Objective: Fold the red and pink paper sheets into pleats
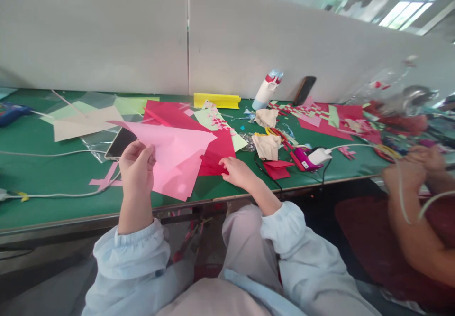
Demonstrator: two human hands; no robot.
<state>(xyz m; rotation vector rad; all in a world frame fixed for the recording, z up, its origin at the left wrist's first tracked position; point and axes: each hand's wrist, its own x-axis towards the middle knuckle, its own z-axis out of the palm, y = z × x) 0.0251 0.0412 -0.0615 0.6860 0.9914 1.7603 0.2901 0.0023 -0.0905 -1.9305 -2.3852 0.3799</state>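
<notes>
My left hand (137,164) is raised over the table with thumb and fingers closed on a sheet of pink paper (174,147). One corner of that sheet sticks out to the left, and its right part slants over more pink paper (181,183) below. My right hand (236,171) is at the edge of the red paper (222,140), its fingers bent together. Whether they pinch anything there is too small to make out. Partly covered by the left hand and the pink sheet, a phone (122,144) lies on the table.
White cables cross the green table (46,173) at left. Behind are a yellow strip (216,100), a white bottle (267,90) and a dark phone (304,90) against the partition. Right are a purple power block (304,159), paper scraps and a co-worker's hands (408,169).
</notes>
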